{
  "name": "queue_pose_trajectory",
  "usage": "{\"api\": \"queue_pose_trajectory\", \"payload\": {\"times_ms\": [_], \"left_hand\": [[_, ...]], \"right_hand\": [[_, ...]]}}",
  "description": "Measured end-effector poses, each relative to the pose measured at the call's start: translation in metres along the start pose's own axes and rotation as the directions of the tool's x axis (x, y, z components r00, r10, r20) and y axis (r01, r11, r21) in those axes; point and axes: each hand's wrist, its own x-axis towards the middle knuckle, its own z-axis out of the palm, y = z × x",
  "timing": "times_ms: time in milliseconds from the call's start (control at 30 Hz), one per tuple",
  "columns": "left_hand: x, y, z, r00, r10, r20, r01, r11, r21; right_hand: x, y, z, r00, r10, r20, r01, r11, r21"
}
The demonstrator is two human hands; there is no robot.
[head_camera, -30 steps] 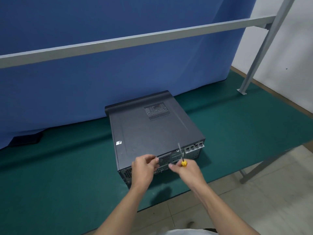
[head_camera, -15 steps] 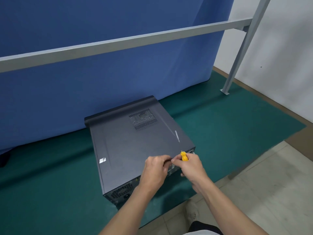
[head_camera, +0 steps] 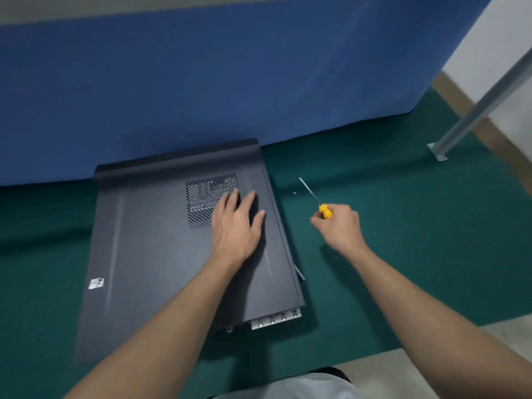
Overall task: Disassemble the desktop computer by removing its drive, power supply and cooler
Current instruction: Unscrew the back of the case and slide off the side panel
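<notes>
Left hand (head_camera: 236, 226) moved onto the computer (head_camera: 149, 254) lid mid-frame, fingers flat; right hand (head_camera: 341, 227), perhaps lifted, grips the screwdriver (head_camera: 324, 211).

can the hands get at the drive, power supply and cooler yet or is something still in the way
Yes: the desktop computer's dark grey metal cover panel is still on, hiding all three. The left hand rests flat on it; the right hand holds the yellow-handled screwdriver beside it.

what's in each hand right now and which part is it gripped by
The right hand grips the screwdriver by its yellow handle. The left hand holds nothing and lies flat on the case.
</notes>
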Motion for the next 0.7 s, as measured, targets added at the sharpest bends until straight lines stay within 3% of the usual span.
{"api": "queue_pose_trajectory", "payload": {"times_ms": [267, 700], "left_hand": [[0.035, 0.003, 0.019, 0.985, -0.127, -0.120, 0.151, 0.962, 0.228], [0.033, 0.004, 0.021, 0.975, -0.156, -0.155, 0.192, 0.949, 0.252]], "right_hand": [[0.121, 0.020, 0.033, 0.990, -0.015, 0.137, 0.056, 0.953, -0.298], [0.182, 0.016, 0.081, 0.978, -0.035, 0.206, 0.122, 0.896, -0.428]]}}
